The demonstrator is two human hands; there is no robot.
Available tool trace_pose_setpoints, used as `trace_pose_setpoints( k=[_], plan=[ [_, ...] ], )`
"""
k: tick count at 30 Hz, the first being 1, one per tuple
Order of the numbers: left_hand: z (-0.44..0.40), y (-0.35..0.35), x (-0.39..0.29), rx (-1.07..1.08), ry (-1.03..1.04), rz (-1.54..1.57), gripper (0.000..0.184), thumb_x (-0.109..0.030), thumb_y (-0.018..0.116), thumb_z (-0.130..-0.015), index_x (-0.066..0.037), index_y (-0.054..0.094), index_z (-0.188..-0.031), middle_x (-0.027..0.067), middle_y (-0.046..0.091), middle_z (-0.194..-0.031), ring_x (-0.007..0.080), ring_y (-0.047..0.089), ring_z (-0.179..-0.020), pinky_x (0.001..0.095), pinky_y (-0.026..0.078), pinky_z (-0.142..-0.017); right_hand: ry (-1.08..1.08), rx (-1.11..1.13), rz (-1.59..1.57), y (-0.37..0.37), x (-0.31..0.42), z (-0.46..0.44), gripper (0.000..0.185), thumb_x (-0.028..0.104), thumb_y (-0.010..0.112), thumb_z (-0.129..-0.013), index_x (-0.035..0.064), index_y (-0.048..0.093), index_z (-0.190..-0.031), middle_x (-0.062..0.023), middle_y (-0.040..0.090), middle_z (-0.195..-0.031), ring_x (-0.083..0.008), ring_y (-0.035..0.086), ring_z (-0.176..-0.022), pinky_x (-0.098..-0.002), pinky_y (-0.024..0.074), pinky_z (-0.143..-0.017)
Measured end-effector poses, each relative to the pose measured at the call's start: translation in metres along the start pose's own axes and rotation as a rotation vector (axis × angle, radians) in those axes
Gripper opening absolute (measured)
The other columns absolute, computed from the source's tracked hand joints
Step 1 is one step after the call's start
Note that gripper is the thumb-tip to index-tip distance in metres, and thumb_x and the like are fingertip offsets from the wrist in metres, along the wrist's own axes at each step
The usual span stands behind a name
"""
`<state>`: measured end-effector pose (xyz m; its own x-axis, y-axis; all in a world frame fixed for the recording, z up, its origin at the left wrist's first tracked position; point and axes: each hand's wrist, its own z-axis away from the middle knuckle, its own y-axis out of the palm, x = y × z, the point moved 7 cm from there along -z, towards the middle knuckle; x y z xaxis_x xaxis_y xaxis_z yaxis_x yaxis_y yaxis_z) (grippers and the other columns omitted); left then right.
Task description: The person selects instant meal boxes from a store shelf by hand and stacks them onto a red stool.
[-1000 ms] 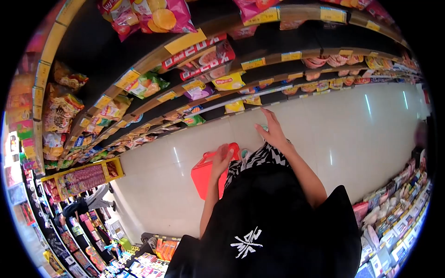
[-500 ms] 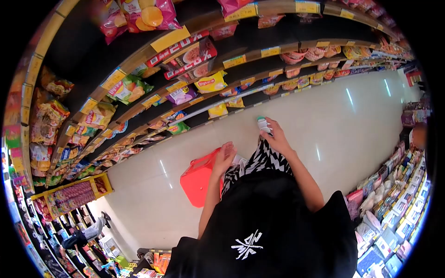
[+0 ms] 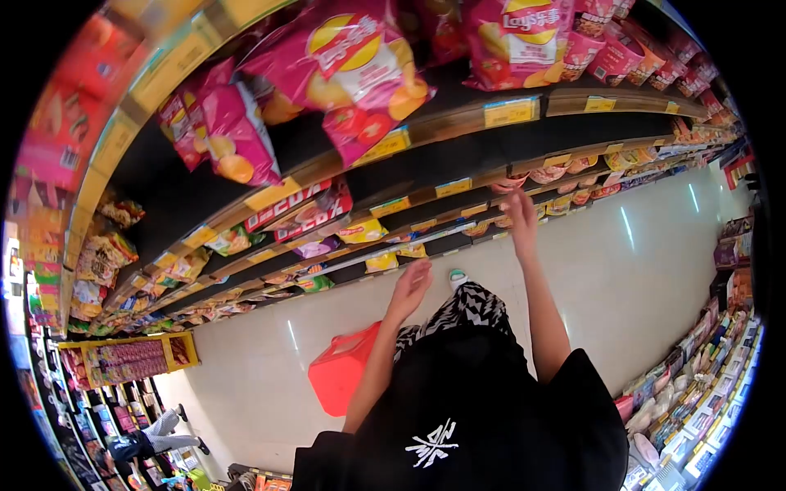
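My left hand (image 3: 409, 288) is raised in front of the lower shelves with nothing in it, its fingers extended. Higher and to the right, my right hand (image 3: 521, 227) reaches toward the shelf edge with its fingers apart; it holds nothing. In this view its fingertips overlap some pink bowls (image 3: 550, 173), but I cannot tell whether they touch. Beyond my hands, large pink chip bags (image 3: 344, 61) hang over the edge of an upper shelf, and another pink chip bag (image 3: 517, 41) stands to their right. A yellow snack bag (image 3: 362, 231) lies lower down.
A red basket (image 3: 340, 380) rests on the floor left of my legs. Pink cups (image 3: 616, 57) line the upper right shelf. Packed goods (image 3: 696, 393) run along the right side. A yellow display rack (image 3: 131, 360) and another person (image 3: 151, 439) are at the left.
Both hands have risen, the right one further, up and to the right. My view has shifted so that the upper shelf with the pink chip bags shows more fully.
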<state>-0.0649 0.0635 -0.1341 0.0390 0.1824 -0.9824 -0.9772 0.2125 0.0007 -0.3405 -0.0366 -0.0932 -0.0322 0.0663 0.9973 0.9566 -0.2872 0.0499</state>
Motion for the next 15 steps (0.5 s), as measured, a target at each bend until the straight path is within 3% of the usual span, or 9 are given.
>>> trace_pose_setpoints(
  k=[4, 9, 12, 13, 15],
  plan=[
    [-0.083, 0.054, -0.08, 0.073, 0.126, 0.052, 0.038, -0.013, 0.055, -0.09, -0.005, 0.042, -0.125, 0.0103, 0.054, -0.117, 0.0175, 0.051, -0.11, 0.0299, 0.045, -0.087, -0.029, -0.104, -0.204, -0.042, 0.033, -0.085, 0.045, 0.035, 0.043, -0.096, 0.001, 0.046, -0.126, -0.0106, 0.053, -0.119, -0.017, 0.051, -0.108, -0.0311, 0.0417, -0.092],
    [-0.159, 0.111, -0.131, 0.06, 0.277, 0.079, 0.046, -0.014, 0.057, -0.089, -0.004, 0.038, -0.129, 0.0157, 0.046, -0.127, 0.022, 0.043, -0.12, 0.0314, 0.044, -0.092, 0.007, -0.201, -0.31, -0.062, 0.041, -0.165, 0.046, 0.033, 0.045, -0.096, 0.0027, 0.041, -0.13, -0.0108, 0.052, -0.12, -0.0181, 0.05, -0.109, -0.0321, 0.0404, -0.093],
    [-0.199, 0.138, -0.151, 0.042, 0.34, 0.104, 0.046, -0.013, 0.056, -0.09, -0.003, 0.037, -0.13, 0.0133, 0.043, -0.13, 0.0226, 0.04, -0.124, 0.0338, 0.041, -0.096, -0.059, -0.141, -0.362, -0.065, 0.024, -0.209, 0.038, 0.027, 0.05, -0.093, -0.001, 0.048, -0.119, -0.0073, 0.053, -0.114, -0.0135, 0.049, -0.103, -0.0285, 0.0386, -0.09],
    [-0.213, 0.144, -0.15, 0.043, 0.277, 0.123, 0.047, -0.017, 0.057, -0.09, -0.001, 0.038, -0.129, 0.015, 0.042, -0.132, 0.0227, 0.04, -0.124, 0.0349, 0.042, -0.096, -0.069, -0.182, -0.451, -0.067, 0.016, -0.219, 0.033, 0.022, 0.053, -0.09, -0.0003, 0.05, -0.114, -0.0069, 0.054, -0.109, -0.0148, 0.048, -0.099, -0.0284, 0.0377, -0.089],
    [-0.231, 0.155, -0.167, 0.059, 0.25, 0.052, 0.047, -0.02, 0.06, -0.089, 0.001, 0.04, -0.127, 0.0154, 0.047, -0.126, 0.0188, 0.048, -0.114, 0.0328, 0.042, -0.095, -0.174, -0.198, -0.257, -0.068, 0.032, -0.221, 0.035, 0.022, 0.054, -0.089, -0.0008, 0.05, -0.115, -0.0082, 0.054, -0.109, -0.0175, 0.048, -0.099, -0.0299, 0.0375, -0.089]
  ],
)
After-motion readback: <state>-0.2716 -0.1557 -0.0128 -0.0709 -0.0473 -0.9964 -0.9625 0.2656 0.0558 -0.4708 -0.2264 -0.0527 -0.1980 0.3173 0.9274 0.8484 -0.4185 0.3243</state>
